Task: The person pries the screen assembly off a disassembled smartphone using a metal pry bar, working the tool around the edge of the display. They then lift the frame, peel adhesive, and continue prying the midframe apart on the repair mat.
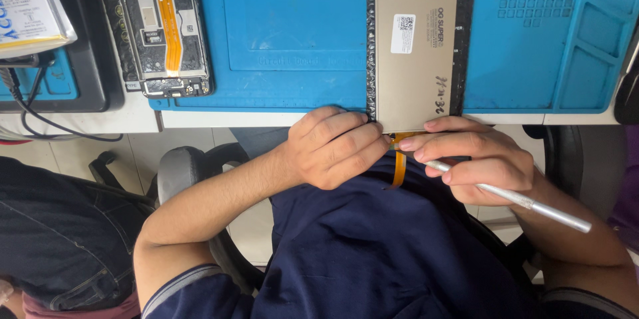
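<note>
Replacement display panel (416, 39) — flat, rigid, matte beige back with a black border — lies at 12 o'clock on the ribbed blue silicone mat (299, 32), its lower end at the table (200, 119) edge. Left hand (336, 149), curled shut, pins that end; right hand (476, 159) grips a slim silver metal tool (532, 206) beside the glossy orange flex ribbon (399, 167). At 10 o'clock the opened phone chassis (163, 26) lies bare: the panel appears not yet fitted.
</note>
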